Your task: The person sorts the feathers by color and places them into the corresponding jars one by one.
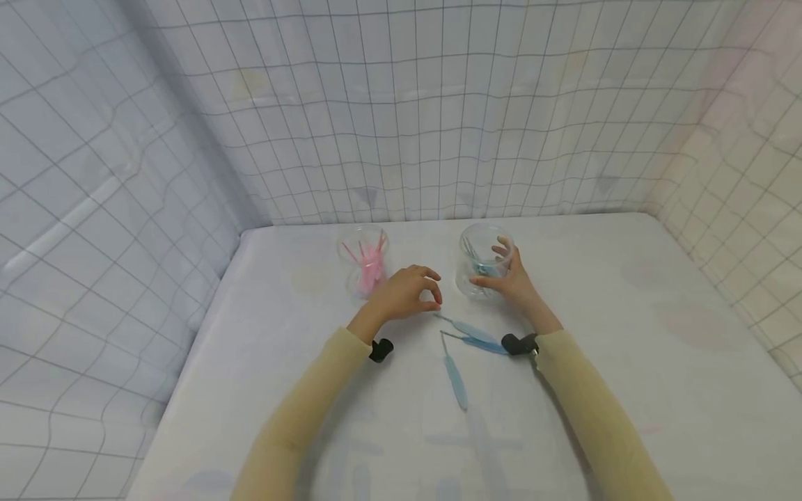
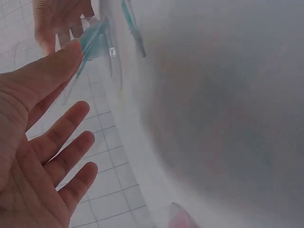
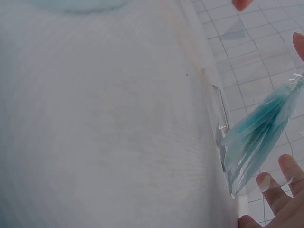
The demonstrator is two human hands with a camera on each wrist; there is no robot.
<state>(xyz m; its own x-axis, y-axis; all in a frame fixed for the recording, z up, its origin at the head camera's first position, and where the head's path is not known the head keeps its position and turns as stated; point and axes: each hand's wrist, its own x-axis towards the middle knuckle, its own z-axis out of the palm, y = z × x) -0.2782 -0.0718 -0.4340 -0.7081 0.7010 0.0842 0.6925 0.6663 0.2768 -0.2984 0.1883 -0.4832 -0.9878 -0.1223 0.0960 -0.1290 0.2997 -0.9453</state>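
Note:
My right hand [image 1: 510, 278] holds a clear plastic jar [image 1: 465, 277] from its right side, thumb across the front and fingers around the far side. Inside lean several teal-handled tools [image 3: 261, 135] with thin shafts, resembling crochet hooks. My left hand [image 1: 407, 292] hovers left of that jar, thumb and index finger bent toward each other, the other fingers [image 2: 71, 156] spread apart. Nothing shows in its grasp. Below it on the table lie three similar loose tools: an upper one [image 1: 473, 331], a darker blue one [image 1: 485, 344] and a lower one [image 1: 455, 383].
A second clear jar [image 1: 351, 250] with several pink-handled tools [image 1: 371, 268] stands behind my left hand. The white-covered table [image 1: 269, 390] meets grid-patterned curtains [image 1: 407, 125] at the back and sides. Black wrist mounts [image 1: 380, 350] sit under both forearms.

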